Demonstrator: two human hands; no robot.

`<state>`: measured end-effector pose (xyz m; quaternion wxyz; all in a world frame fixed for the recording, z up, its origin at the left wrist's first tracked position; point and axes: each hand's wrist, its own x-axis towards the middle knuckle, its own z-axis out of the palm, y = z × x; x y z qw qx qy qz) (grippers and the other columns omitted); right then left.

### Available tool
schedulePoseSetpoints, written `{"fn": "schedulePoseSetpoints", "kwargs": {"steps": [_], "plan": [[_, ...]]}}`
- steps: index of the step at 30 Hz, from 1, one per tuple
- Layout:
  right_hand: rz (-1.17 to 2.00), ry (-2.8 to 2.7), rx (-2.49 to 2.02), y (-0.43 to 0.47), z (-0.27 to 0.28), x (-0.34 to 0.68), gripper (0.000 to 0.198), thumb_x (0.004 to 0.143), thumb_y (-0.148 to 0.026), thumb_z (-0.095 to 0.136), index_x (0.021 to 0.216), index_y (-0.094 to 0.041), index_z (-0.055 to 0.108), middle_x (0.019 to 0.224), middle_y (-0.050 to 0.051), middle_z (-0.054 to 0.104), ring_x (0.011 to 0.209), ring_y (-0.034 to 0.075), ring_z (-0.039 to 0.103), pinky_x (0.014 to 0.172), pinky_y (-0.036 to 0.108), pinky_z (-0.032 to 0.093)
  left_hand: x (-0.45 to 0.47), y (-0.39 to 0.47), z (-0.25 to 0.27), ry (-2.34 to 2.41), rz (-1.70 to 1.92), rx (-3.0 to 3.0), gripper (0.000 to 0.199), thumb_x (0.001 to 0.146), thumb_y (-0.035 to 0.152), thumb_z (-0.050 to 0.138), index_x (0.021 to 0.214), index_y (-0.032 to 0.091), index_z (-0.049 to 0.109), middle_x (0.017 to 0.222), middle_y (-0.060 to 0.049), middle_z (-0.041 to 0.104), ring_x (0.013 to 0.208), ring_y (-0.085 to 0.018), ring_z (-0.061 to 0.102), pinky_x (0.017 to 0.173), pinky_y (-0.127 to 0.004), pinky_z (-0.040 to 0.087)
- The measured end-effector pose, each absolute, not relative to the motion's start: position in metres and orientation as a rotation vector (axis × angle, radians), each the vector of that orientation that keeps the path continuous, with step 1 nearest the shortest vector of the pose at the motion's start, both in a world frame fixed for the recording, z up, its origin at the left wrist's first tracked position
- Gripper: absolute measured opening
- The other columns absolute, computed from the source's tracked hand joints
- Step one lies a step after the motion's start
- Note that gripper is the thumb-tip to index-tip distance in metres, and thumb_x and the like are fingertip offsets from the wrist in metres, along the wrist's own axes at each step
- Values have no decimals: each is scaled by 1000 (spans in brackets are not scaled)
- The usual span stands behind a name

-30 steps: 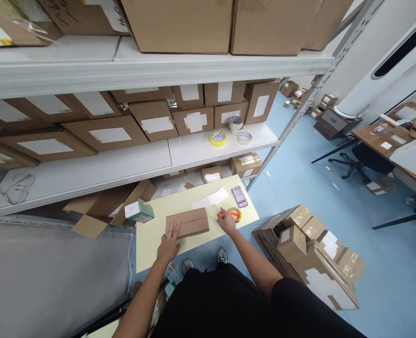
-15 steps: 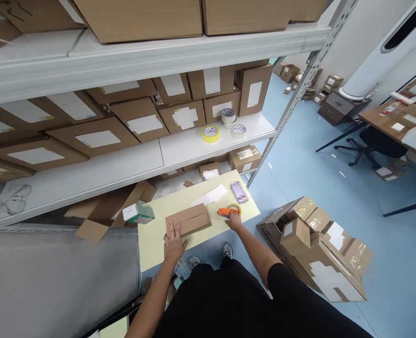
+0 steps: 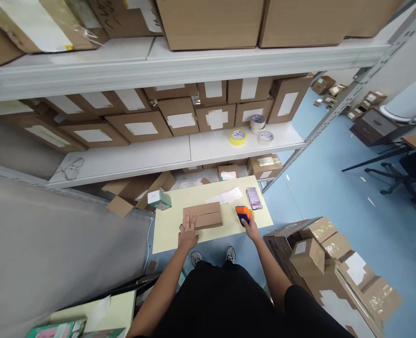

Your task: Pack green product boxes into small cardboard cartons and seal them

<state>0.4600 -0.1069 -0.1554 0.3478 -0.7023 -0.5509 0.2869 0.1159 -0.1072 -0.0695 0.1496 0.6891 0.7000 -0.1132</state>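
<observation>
At the centre of the frame, on the pale table (image 3: 165,230), the flat cardboard box (image 3: 204,215) lies under the left hand (image 3: 188,233), fingers spread flat on its near-left corner. Just right, the right hand (image 3: 251,229) has now closed its fingers around the orange tape dispenser (image 3: 243,213), lifted since a moment ago.

A flat brown cardboard box (image 3: 204,216) lies closed on the pale yellow worktop (image 3: 169,230), its long side across the view, with a seam along its top. Just right of it, apart from it, is an orange tape dispenser (image 3: 243,213).
</observation>
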Motion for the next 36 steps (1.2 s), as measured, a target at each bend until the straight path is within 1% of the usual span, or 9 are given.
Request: {"fn": "schedulePoseSetpoints", "kwargs": {"steps": [3, 8, 17, 20, 23, 26, 29, 33, 36], "plan": [[1095, -1226, -1628, -106, -115, 432, 48, 95, -59, 52, 118, -18, 63, 99, 10, 73, 93, 27, 71, 81, 38, 59, 117, -109, -72, 2031, -288, 1985, 102, 85, 36, 70, 168, 30, 12, 176, -12, -3, 134, -43, 45, 96, -53, 53], [1289, -1347, -1247, -79, -55, 362, 51, 86, -54, 72, 122, -19, 66, 110, 8, 74, 100, 25, 67, 90, 38, 56, 118, -109, -67, 2015, -268, 1946, 106, 83, 37, 71, 169, 30, 9, 176, -12, -6, 133, -43, 45, 95, -53, 53], [1528, -1383, -1069, -75, -71, 326, 51, 80, -45, 79, 126, -25, 68, 123, 8, 71, 116, 31, 65, 104, 47, 50, 116, -103, -50, 1923, -305, 1711, 116, 77, 25, 69, 167, 39, -2, 174, 2, -18, 145, -46, 36, 100, -53, 50], [1513, -1377, -1062, -79, -75, 325, 51, 82, -46, 78, 128, -26, 66, 125, 9, 71, 118, 32, 64, 107, 49, 49, 110, -100, -47, 1895, -184, 1656, 112, 71, 18, 69, 167, 40, 15, 177, 3, -3, 153, -47, 25, 110, -58, 40], [1509, -1375, -1085, -77, -75, 324, 53, 81, -45, 78, 129, -26, 66, 124, 9, 72, 117, 32, 65, 107, 51, 49, 109, -91, -38, 1969, 181, 1602, 82, 76, 22, 68, 155, 33, 48, 170, -5, 34, 154, -42, 27, 116, -55, 34], [1518, -1379, -1098, -76, -77, 324, 55, 80, -45, 79, 129, -25, 65, 124, 9, 71, 117, 32, 65, 106, 51, 49, 118, -74, -26, 1989, 654, 1369, 34, 91, 40, 58, 111, 21, 77, 123, -15, 73, 123, -35, 62, 100, -44, 48], [1501, -1399, -1092, -75, -79, 325, 57, 80, -47, 78, 131, -25, 64, 125, 9, 71, 117, 32, 64, 106, 51, 49, 133, -53, -14, 1721, 792, 962, 52, 90, 64, 56, 70, 19, 73, 71, -11, 71, 72, -25, 66, 67, -33, 49], [1502, -1432, -1069, -76, -76, 326, 57, 82, -47, 77, 133, -25, 63, 123, 9, 71, 117, 33, 64, 104, 50, 51, 141, -32, -4, 1480, 922, 796, 46, 66, 60, 84, 58, 17, 69, 57, -5, 64, 51, -13, 51, 52, -26, 36], [1521, -1435, -1038, -76, -74, 326, 59, 82, -45, 77, 136, -26, 61, 123, 9, 71, 116, 33, 64, 104, 50, 50, 141, -27, -1, 1473, 985, 776, 34, 57, 44, 91, 60, 16, 73, 59, -5, 68, 51, -11, 51, 53, -25, 39]]}}
